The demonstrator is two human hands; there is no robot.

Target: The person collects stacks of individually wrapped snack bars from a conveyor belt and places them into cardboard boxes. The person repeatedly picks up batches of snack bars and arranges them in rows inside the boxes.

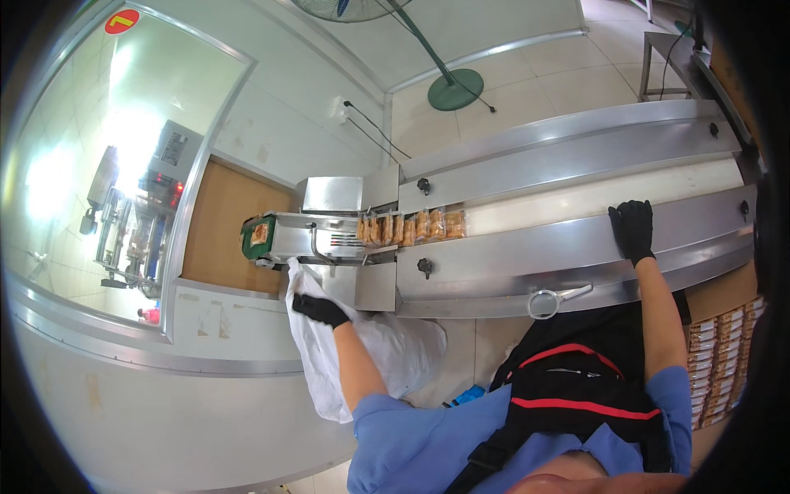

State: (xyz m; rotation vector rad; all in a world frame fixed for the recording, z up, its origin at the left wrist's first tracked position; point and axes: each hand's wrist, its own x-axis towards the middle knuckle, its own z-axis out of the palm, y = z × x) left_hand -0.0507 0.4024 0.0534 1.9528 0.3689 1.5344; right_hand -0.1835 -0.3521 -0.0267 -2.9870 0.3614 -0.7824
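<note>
The left hand [319, 310] grips the rim of a white sack [387, 350] below the conveyor [510, 247]; the right hand [632, 230] rests flat, fingers spread, on its near rail, right of the packets [411, 226].

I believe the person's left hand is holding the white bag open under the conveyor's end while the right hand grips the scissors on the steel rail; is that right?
Not quite. In the head view the right hand rests flat on the steel rail, apart from the scissors lower down. The left hand does hold the white bag.
</note>
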